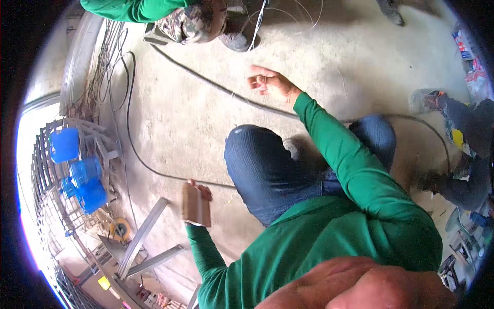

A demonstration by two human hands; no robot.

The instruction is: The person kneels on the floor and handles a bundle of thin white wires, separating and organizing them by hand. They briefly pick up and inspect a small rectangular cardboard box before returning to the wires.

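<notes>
Our left hand (206, 193) gripped a brown block (192, 204), maybe to keep it off the floor (175, 118); our right hand (276, 86), fingers loose, held nothing we saw.

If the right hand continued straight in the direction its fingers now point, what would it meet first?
The right hand points toward the upper left of the view, so probably the co-worker's camouflage trouser leg. Depth is unclear from this one picture, so the hand might miss it.
</notes>
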